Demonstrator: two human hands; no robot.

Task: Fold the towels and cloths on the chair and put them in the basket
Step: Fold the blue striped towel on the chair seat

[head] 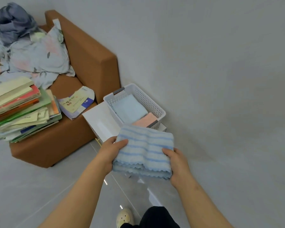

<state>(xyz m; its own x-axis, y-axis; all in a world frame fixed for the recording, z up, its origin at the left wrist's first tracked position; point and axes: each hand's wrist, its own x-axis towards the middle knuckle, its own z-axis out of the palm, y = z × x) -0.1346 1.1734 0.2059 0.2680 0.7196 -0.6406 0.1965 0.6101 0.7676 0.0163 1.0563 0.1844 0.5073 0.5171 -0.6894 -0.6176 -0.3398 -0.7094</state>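
I hold a folded blue-and-white striped towel (145,150) in the air just in front of the white plastic basket (148,99). My left hand (111,151) grips its left edge, thumb on top. My right hand (177,163) grips its right edge. Inside the basket lie a folded light-blue cloth (130,109) and a folded pink cloth (146,120). On the brown chair (92,63) at the left lies a crumpled floral cloth (38,58) with a dark grey-blue cloth (13,23) heaped on top.
A stack of books and folders (21,111) fills the chair's front seat, with a printed packet (77,102) beside it. The basket stands on a white box (102,122) against the wall. Grey tiled floor lies below; my shoe (124,217) shows at the bottom.
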